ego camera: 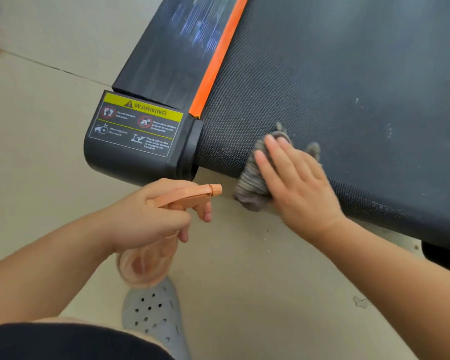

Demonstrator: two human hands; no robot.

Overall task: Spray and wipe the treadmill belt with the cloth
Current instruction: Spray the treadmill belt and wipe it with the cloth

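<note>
The black treadmill belt (335,87) fills the upper right, with pale specks and streaks on it. A grey striped cloth (250,183) lies over the belt's rear edge and hangs down toward the floor. My right hand (296,185) presses flat on the cloth with straight fingers. My left hand (153,214) grips an orange spray bottle (190,197) by its neck, a finger under the trigger. The nozzle points right toward the cloth, just below the belt's end. The bottle's translucent body hangs below my hand.
An orange strip (216,58) runs along the belt's left edge beside the black side rail (166,55). The rail's end cap bears a yellow warning label (138,126). Beige floor tiles (50,141) surround the treadmill. A grey perforated shoe (153,315) stands below my left hand.
</note>
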